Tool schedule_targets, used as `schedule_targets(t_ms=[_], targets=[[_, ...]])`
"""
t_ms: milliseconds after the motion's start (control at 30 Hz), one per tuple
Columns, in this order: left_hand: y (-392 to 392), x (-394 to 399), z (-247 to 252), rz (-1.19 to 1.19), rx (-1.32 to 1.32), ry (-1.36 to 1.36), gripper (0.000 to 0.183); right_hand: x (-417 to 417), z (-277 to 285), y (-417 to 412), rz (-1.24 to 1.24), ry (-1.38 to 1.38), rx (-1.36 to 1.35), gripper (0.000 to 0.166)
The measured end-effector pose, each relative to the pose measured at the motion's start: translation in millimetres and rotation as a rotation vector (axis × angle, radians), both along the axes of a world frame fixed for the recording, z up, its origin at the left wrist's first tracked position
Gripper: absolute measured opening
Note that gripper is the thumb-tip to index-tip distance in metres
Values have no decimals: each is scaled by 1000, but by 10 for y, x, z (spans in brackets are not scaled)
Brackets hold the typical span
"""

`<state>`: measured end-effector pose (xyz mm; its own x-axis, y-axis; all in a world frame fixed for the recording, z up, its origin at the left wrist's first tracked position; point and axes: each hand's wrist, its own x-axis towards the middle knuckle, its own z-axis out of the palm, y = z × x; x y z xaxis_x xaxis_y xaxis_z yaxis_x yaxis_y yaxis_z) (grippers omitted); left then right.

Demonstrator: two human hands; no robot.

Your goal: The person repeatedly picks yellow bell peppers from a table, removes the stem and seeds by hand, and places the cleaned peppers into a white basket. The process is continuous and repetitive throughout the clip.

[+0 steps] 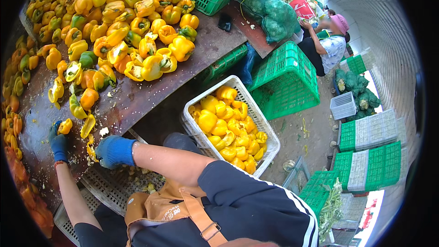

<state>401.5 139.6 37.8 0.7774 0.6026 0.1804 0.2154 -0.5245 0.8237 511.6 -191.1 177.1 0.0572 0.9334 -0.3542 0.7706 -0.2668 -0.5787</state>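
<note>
My left hand (pixel 57 141), in a blue knit work glove, grips a small yellow-orange bell pepper (pixel 65 126) above the table's surface. My right hand (pixel 115 151), gloved the same way, hangs over the table's near edge with its fingers turned down. Beside its fingertips is a strip of cut pepper (pixel 91 150). Whether anything is in the right hand is hidden. Between and beyond both hands lie a cut pepper half (pixel 88 126) and a white seed core (pixel 104 131). A large heap of yellow, orange and green bell peppers (pixel 116 10) covers the far side.
A white plastic crate (pixel 271 156) of trimmed yellow peppers stands to my right. Below the table edge, another crate (pixel 113 195) holds scraps. A tilted green crate (pixel 284 79), net sacks (pixel 271 15) and a phone (pixel 225 22) lie farther off. A person (pixel 331 46) sits beyond.
</note>
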Motion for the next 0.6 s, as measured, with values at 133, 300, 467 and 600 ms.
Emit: schedule_targets(t_ms=[133, 300, 467, 600], targets=[[866, -521, -586, 390, -722, -248, 30, -5, -68, 83, -31, 4, 79, 37], [869, -1188, -243, 385, -1011, -306, 23, -53, -185, 290, 36, 12, 56, 38], [-567, -618, 867, 250, -1000, -93, 33, 33, -386, 339, -270, 259, 320, 38], [-915, -640, 1199, 143, -1076, -351, 43, -80, -341, 637, -592, 800, 231, 55]])
